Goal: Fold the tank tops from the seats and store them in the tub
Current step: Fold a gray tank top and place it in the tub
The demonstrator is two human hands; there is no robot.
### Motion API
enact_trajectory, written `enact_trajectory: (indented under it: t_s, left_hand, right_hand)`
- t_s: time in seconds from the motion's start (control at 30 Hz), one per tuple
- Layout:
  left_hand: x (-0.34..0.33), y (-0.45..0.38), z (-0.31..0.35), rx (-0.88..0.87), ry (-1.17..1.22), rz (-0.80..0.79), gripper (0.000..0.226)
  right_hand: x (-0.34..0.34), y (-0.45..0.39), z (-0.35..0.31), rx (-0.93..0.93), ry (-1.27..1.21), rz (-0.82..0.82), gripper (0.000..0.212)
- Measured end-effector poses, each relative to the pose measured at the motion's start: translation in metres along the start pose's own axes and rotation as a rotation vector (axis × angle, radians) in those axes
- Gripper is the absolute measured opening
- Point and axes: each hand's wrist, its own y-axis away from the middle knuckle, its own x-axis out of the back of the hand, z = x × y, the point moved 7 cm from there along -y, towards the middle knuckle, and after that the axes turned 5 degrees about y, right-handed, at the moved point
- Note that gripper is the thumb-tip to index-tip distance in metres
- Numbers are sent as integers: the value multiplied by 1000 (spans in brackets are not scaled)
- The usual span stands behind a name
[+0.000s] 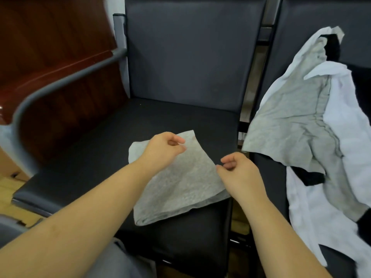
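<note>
A folded grey tank top (180, 183) lies on the black seat (96, 149) in front of me. My left hand (163, 151) is over its upper left part, thumb and forefinger curled close together; I cannot tell whether cloth is between them. My right hand (239, 171) is at the top's right edge, and its fingertips pinch that edge. On the neighbouring seat to the right lies a loose pile of tank tops: a grey one (291, 121) on top, white ones (329, 189) and a black one (313, 177) under it. No tub is in view.
The seat has a black backrest (190, 53) and a grey metal armrest (66, 77) on the left. A red-brown wooden panel (50, 37) stands behind the armrest. A narrow gap (243, 135) separates the two seats. Wooden floor (10, 183) shows at the lower left.
</note>
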Motion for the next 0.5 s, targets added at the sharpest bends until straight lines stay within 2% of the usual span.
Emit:
enact_trajectory:
  t_s: [0.1, 0.17, 0.27, 0.3, 0.33, 0.43, 0.5]
  left_hand:
    - [51, 17, -31, 115, -33, 156, 21]
    - [77, 29, -55, 210, -67, 215, 26]
    - [85, 37, -84, 338, -223, 115, 33]
    - [82, 37, -88, 358, -257, 70, 36]
    - [80, 36, -90, 368, -271, 41, 40]
    - [76, 36, -89, 369, -300, 0, 45]
    - [75, 36, -88, 355, -320, -19, 46]
  right_hand:
    - [-16, -22, -19, -3, 271, -137, 29]
    - [-24, -36, -27, -26, 325, -176, 32]
    - [-38, -46, -31, -80, 297, -247, 43]
    - [-40, -46, -32, -97, 284, -270, 40]
    - [-42, -44, -32, -109, 275, -292, 37]
    - [-43, -34, -30, -157, 278, -339, 59]
    - [-44, -30, -24, -188, 217, -359, 58]
